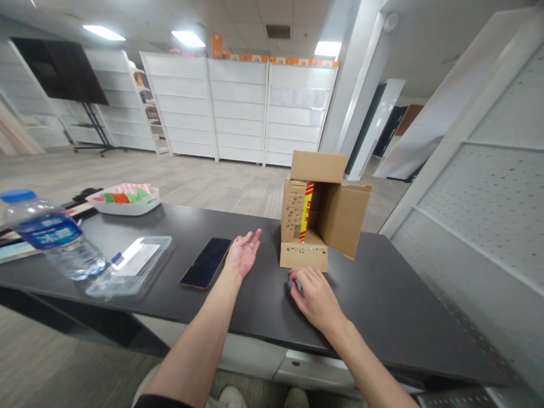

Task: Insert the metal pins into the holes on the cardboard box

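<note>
An opened cardboard box (pixel 295 198) stands on its side on the dark table, its opening facing me and its flaps spread. Rows of small round metallic dots show on its left panel and lower flap, and yellow-and-red tape runs down one edge. My right hand (pixel 312 294) is just in front of the lower flap, fingers curled in; whatever they hold is hidden. Palm up, my left hand (pixel 244 255) rests between the box and a dark smartphone (pixel 207 263), its fingers loosely stretched and nothing in them.
A clear plastic case (pixel 136 266) with a paper inside lies left of the phone. Beside it are a water bottle (pixel 53 235) with a blue cap and a white basket (pixel 127 207) of colourful items. A perforated panel (pixel 488 187) rises along the right.
</note>
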Motion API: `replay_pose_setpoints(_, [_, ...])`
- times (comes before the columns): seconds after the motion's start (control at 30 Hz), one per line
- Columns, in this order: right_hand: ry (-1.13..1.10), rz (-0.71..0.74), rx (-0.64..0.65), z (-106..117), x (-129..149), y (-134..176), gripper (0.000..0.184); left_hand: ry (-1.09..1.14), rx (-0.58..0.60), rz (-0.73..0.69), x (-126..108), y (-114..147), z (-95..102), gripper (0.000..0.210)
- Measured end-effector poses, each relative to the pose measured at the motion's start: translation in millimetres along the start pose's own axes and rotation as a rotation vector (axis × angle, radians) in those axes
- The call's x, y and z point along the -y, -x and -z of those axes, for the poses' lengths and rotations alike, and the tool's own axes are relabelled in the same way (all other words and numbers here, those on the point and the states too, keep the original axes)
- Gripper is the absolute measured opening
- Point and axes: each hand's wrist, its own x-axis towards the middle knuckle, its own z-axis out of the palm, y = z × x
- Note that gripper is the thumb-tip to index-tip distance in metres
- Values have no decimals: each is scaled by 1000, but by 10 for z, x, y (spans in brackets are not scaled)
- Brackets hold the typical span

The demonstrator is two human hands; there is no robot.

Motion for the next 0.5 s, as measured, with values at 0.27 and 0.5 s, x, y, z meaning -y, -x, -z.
replay_pose_setpoints(0.27, [-18, -9, 36, -50, -25, 41, 16, -7, -3, 1, -3, 1, 0, 32])
replay_pose_setpoints(0.5, [-41, -12, 103, -29, 4, 28, 14, -2, -1, 9, 0, -12, 15, 31])
